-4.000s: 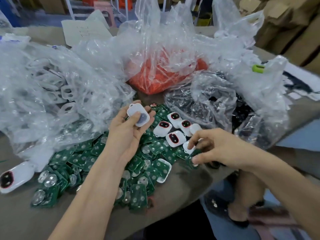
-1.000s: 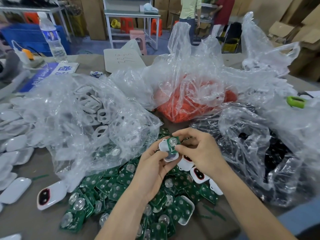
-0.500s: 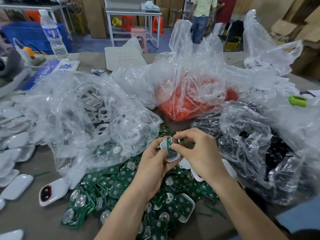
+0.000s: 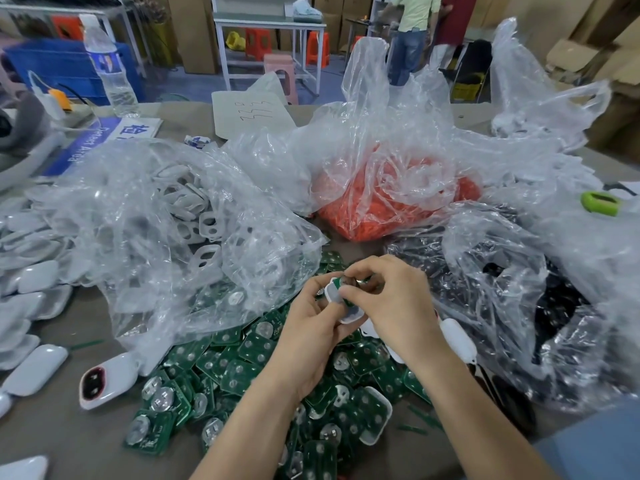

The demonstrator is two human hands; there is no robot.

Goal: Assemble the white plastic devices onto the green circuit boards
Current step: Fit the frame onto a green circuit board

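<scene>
Left grip curls round the white plastic shell. Right grip pinches a green circuit board into it, above the board pile by the desk's near edge. Risk: fingertips hide alignment, so the board may seat tilted or jam.

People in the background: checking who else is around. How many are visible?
2: a person in a light green shirt at the far back, and a person in dark red just right of them. Others may be hidden.

The grey table bears a heap of green circuit boards, clear plastic bags and white shells.
</scene>
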